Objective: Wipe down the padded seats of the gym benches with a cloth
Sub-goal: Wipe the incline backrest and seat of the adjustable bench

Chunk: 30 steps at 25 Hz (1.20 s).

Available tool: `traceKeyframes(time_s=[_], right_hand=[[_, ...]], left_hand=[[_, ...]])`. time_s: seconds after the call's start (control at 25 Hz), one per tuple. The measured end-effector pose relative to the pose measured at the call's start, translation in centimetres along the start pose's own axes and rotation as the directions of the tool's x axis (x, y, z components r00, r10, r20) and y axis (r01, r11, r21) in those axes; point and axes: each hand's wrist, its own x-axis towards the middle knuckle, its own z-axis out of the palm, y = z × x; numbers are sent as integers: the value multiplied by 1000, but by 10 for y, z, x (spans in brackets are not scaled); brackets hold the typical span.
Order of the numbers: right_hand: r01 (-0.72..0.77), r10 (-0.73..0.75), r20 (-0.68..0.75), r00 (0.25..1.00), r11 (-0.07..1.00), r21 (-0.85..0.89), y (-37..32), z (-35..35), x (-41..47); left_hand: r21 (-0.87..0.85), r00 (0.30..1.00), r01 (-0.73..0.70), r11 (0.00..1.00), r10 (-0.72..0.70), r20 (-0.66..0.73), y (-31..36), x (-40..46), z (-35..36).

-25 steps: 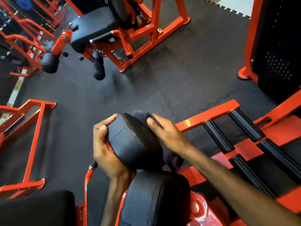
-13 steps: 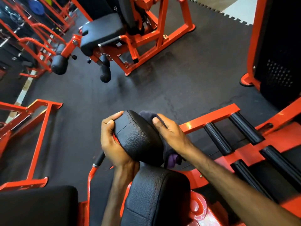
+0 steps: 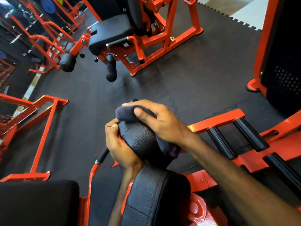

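1. Nearest the camera, a large black textured vinyl pad (image 3: 156,198) fills the bottom centre, mounted on an orange-red painted steel frame (image 3: 200,207), and a flat black padded seat (image 3: 35,203) lies at the bottom left
2. Just beyond the large pad sits a smaller rounded black vinyl pad (image 3: 138,142) with a stitched seam, tilted toward the left
3. The left hand (image 3: 120,144) grips the left edge of this rounded pad, its fingers curled round the rim and the thumb tucked at the top corner
4. The right hand (image 3: 156,121) clutches a bunched dark navy cloth (image 3: 125,113) against the top of the rounded pad, fingers wrapped over it; the rest of the cloth trails down the pad's right side under the wrist, showing a purple patch near its lower end
5. A short black handle grip (image 3: 102,155) pokes out below the left hand, on the end of a curved orange tube
6. To the right, black foam rollers (image 3: 250,134) sit in a row across an orange foot frame
7. The floor is dark rubber matting (image 3: 187,75), with an orange A-shaped base (image 3: 44,136) at the left
8. Farther off stands an orange leg machine with a black seat (image 3: 110,35) and round black leg rollers (image 3: 67,60)
9. At the far left, more orange racks and a blue weight plate (image 3: 48,5) show
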Motion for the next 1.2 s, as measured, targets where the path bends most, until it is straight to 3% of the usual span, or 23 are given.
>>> traceKeyframes(time_s=[0.08,0.16,0.24,0.32,0.4,0.52,0.6,0.72,0.8,0.88,1.0,1.08,1.12,1.2], right_hand=[[-140,125,128,984,984,114,21,0,28],[-222,205,111,973,959,178,58,-1,24],[-359,346,109,932,922,144,81,-2,22],[-459,440,201,875,886,58,84,-2,31],[-449,429,206,880,892,58,76,0,39],[-329,293,155,944,884,333,77,2,35],[-366,316,196,928,873,322,76,1,33],[-454,390,258,884,850,268,71,0,37],[-449,387,245,889,844,295,73,-2,36],[-420,363,236,901,864,277,75,-2,35],[-429,369,248,896,863,268,72,-5,35],[-429,366,261,893,868,249,69,-6,36],[-422,361,267,893,878,224,67,-6,38],[-403,350,279,894,901,162,63,-4,44]], left_hand=[[83,997,-39,996,45,-67,-2,-1,-4],[121,995,-40,992,51,-82,-3,-5,-3],[112,994,-25,993,37,-107,0,-5,0],[146,995,-14,989,29,-99,0,-5,-3],[259,998,-22,966,37,-52,0,-6,-10],[499,997,-5,866,45,-67,15,-4,-7],[576,991,132,807,-109,-74,34,-15,-10],[507,940,295,810,-342,0,66,-54,-32],[512,908,323,796,-414,70,76,-69,-35],[503,902,349,791,-428,47,84,-78,-26],[665,899,196,721,-403,172,110,-98,-32],[807,809,-25,591,-462,363,129,-117,-39],[831,797,-132,540,-441,412,129,-118,-44],[805,786,-195,560,-402,469,123,-112,-47]])
